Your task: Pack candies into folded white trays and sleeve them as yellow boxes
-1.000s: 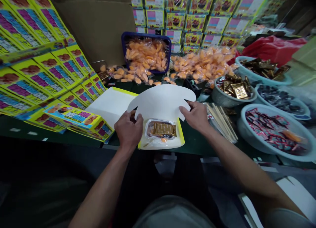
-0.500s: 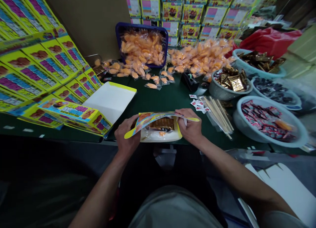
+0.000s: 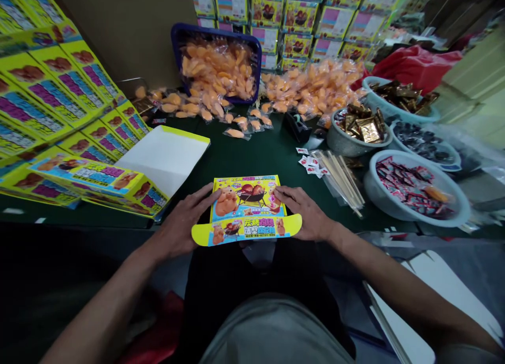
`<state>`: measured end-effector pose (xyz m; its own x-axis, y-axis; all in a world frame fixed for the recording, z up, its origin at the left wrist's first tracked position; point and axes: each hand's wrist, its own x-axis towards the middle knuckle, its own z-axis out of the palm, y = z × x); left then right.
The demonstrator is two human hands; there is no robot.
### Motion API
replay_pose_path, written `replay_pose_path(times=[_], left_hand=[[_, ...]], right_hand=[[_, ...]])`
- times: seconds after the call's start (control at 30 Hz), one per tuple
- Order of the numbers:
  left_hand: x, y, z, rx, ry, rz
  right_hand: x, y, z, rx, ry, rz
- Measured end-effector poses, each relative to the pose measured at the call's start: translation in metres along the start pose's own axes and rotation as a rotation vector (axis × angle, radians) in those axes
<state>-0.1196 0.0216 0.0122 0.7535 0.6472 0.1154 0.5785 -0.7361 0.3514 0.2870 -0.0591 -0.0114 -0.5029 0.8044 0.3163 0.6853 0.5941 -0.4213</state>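
Note:
A small yellow printed box [image 3: 248, 198] lies at the near edge of the dark green table [image 3: 256, 153], its lid folded down and its front flap [image 3: 246, 230] sticking out toward me. My left hand [image 3: 184, 223] rests against the box's left side with fingers stretched flat on the lid edge. My right hand [image 3: 305, 213] lies against the right side, fingers extended onto the lid. The packets inside are hidden by the lid.
Stacked yellow boxes [image 3: 59, 117] fill the left, with an open white carton blank [image 3: 165, 156] beside them. A blue basket [image 3: 216, 64] and heaps of orange packets [image 3: 315, 90] stand behind. Bowls of wrapped sweets [image 3: 414, 188] and wooden sticks [image 3: 343, 177] sit right.
The box's lid, upright a second ago, has been swung down over the packets and now lies shut. Both hands moved from the raised lid to the box's sides.

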Motion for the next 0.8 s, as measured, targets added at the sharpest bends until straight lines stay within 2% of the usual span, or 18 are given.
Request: replay_pose_path(times=[0.07,0.17,0.2,0.27,0.33,0.37,0.43,0.5,0.57,0.6,0.7,0.8], left_hand=[[-0.001,-0.002,-0.006,0.126,-0.088,-0.007],[0.006,-0.003,-0.014,0.218,-0.136,0.043],[0.009,-0.004,-0.017,0.223,-0.143,0.076],[0.015,-0.004,-0.025,0.191,-0.154,0.127],[0.021,-0.004,-0.036,0.113,-0.164,0.158],[0.024,-0.002,-0.041,0.067,-0.167,0.169],[0.031,0.007,-0.051,0.005,-0.174,0.15],[0.039,0.025,-0.053,0.036,-0.146,0.049],[0.046,0.049,-0.044,0.144,-0.085,-0.074],[0.049,0.061,-0.036,0.197,-0.069,-0.093],[0.049,0.088,-0.004,0.287,-0.085,-0.042],[0.039,0.094,0.021,0.343,-0.096,-0.015]], right_hand=[[-0.001,0.004,-0.017,0.056,-0.109,0.014],[0.003,0.004,-0.047,0.198,-0.245,0.03],[0.006,0.001,-0.055,0.234,-0.234,0.038],[0.016,-0.01,-0.063,0.243,-0.129,0.073],[0.029,-0.027,-0.057,0.162,-0.036,0.107],[0.035,-0.036,-0.05,0.097,-0.036,0.111],[0.047,-0.051,-0.032,-0.043,-0.089,0.097],[0.054,-0.06,-0.013,-0.173,-0.139,0.096],[0.055,-0.063,0.001,-0.252,-0.157,0.109],[0.054,-0.063,0.006,-0.272,-0.159,0.118],[0.049,-0.06,0.011,-0.283,-0.156,0.141],[0.041,-0.056,0.01,-0.253,-0.148,0.111]])
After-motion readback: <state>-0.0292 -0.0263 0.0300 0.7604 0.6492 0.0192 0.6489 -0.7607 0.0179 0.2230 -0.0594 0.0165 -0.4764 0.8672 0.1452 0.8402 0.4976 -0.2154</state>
